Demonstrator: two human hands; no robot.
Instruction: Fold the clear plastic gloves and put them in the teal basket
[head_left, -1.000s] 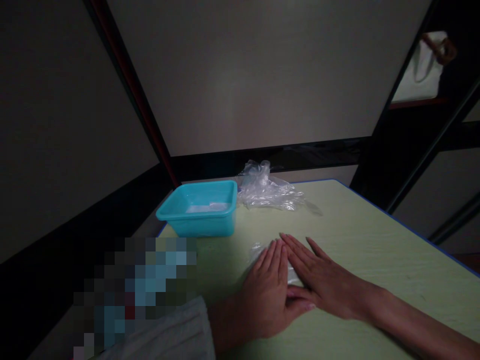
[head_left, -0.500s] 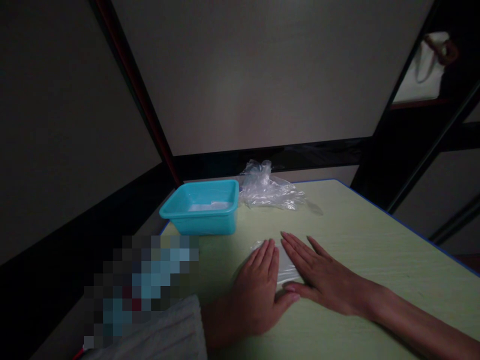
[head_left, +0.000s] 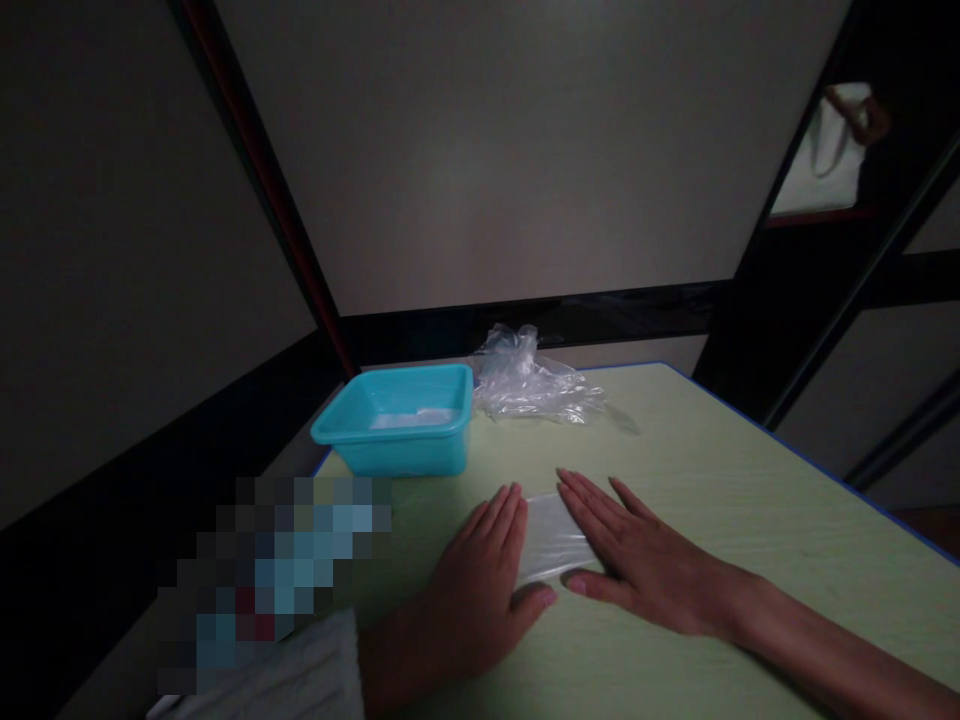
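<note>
A flat, clear plastic bag (head_left: pixel 555 535) lies on the pale green table between my hands, with wrinkles along its near edge. My left hand (head_left: pixel 487 570) rests flat on its left end, fingers stretched out and pointing away from me. On the right end, my right hand (head_left: pixel 626 555) presses down with straight fingers, its thumb near the bag's near edge. Both hands cover parts of the bag. Whether anything is inside it, I cannot tell.
A turquoise plastic basin (head_left: pixel 401 450) with flat whitish pieces inside stands at the back left. Beside it sits a crumpled heap of clear plastic bags (head_left: pixel 525 385). A blurred-out patch (head_left: pixel 292 560) covers the left side. The table (head_left: pixel 750 510) has a blue edge.
My left hand has slid left across the plastic bag, so more of the bag shows between my hands. My right hand stays almost where it was. The view has shifted slightly.
</note>
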